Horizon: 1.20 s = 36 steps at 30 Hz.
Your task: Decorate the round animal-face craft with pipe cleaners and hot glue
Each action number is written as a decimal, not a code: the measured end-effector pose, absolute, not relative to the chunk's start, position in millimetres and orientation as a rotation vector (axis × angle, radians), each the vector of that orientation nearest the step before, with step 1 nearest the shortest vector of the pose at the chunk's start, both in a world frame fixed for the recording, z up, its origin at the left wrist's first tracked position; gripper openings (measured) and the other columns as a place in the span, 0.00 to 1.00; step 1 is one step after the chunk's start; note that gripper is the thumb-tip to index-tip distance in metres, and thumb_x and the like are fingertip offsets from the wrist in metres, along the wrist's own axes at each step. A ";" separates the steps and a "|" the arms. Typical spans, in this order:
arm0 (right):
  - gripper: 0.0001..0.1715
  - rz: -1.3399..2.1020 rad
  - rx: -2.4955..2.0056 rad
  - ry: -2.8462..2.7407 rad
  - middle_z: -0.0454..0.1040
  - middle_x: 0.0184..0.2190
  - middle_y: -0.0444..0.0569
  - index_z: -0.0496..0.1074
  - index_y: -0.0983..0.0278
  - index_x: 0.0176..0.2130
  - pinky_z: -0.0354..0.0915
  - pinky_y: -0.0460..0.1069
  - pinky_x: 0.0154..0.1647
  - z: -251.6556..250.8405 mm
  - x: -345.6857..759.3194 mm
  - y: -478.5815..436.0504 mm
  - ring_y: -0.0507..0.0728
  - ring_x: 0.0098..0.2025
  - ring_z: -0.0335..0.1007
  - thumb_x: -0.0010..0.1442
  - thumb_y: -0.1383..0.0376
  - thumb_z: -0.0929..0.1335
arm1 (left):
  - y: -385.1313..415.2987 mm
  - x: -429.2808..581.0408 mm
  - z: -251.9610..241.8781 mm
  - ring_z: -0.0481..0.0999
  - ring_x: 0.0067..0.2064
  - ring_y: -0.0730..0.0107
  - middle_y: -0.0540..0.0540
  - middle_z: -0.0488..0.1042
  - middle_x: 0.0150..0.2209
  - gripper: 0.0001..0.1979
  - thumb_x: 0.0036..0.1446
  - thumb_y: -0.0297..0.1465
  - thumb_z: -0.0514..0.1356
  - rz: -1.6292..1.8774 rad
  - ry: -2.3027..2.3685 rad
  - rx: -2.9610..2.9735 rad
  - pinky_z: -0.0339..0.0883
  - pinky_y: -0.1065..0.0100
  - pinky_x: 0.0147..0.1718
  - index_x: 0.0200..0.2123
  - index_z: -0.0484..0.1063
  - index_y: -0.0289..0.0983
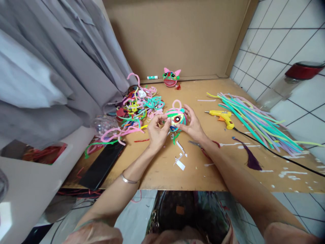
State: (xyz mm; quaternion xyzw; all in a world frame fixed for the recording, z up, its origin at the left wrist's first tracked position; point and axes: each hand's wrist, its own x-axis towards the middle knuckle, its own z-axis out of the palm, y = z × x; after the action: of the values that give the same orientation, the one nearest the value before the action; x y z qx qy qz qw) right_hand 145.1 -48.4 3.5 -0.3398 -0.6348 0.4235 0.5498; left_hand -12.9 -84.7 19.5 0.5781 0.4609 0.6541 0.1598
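A colourful round craft head [177, 119] with a pink loop on top is held over the middle of the table. My right hand [192, 126] grips its right side, thumb at the lower front and fingers behind. At its left front, my left hand [159, 129] is closed in a pinch beside the eye; whatever lies between the fingertips is too small to make out. White paper scraps [180, 165] lie below the head. Red-handled scissors [194, 143] rest partly under my right forearm.
Tangled pipe cleaners [152, 105] lie left, near a black flat object [101, 166]. A finished craft head [170, 78] stands behind. Rightward are a yellow glue gun [220, 116], its cord, a pipe-cleaner bundle [261, 122] and a purple tassel [251, 159].
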 end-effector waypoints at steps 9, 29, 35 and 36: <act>0.59 1.010 -0.810 -1.487 0.61 0.65 0.57 0.56 0.58 0.65 0.56 0.63 0.68 4.6 144.2 -49.5 0.67 0.67 0.57 0.41 0.52 0.79 | -87.5 -9.5 22.7 0.65 0.28 0.74 0.51 0.71 0.25 0.05 0.52 0.32 0.65 1.883 1.309 1.671 0.60 0.70 0.30 0.27 0.73 0.37; 0.60 1.020 -0.830 -1.493 0.61 0.66 0.55 0.56 0.56 0.65 0.55 0.63 0.69 5.1 145.9 -49.5 0.67 0.68 0.56 0.40 0.50 0.79 | -82.5 -19.2 20.9 0.68 0.31 0.70 0.50 0.76 0.28 0.04 0.53 0.32 0.64 1.773 1.421 1.879 0.63 0.67 0.34 0.29 0.75 0.39; 0.60 1.018 -0.808 -1.499 0.60 0.66 0.57 0.56 0.58 0.65 0.54 0.62 0.69 5.2 146.5 -49.7 0.66 0.69 0.56 0.40 0.49 0.79 | -82.6 -20.5 22.4 0.68 0.31 0.70 0.50 0.75 0.28 0.04 0.52 0.32 0.64 1.779 1.411 1.904 0.62 0.67 0.34 0.28 0.76 0.39; 0.60 1.021 -0.808 -1.498 0.60 0.66 0.57 0.56 0.58 0.65 0.54 0.62 0.69 5.3 146.5 -50.0 0.66 0.68 0.56 0.40 0.49 0.79 | -83.0 -20.5 23.2 0.68 0.31 0.69 0.50 0.75 0.27 0.03 0.52 0.32 0.65 1.783 1.407 1.913 0.62 0.66 0.34 0.28 0.76 0.39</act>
State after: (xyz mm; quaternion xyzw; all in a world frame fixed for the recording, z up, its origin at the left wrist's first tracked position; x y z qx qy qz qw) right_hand 146.5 -50.0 5.3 -0.3410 -0.6318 0.4309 0.5467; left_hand -20.5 -83.0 23.2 0.6419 0.4720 0.5981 0.0861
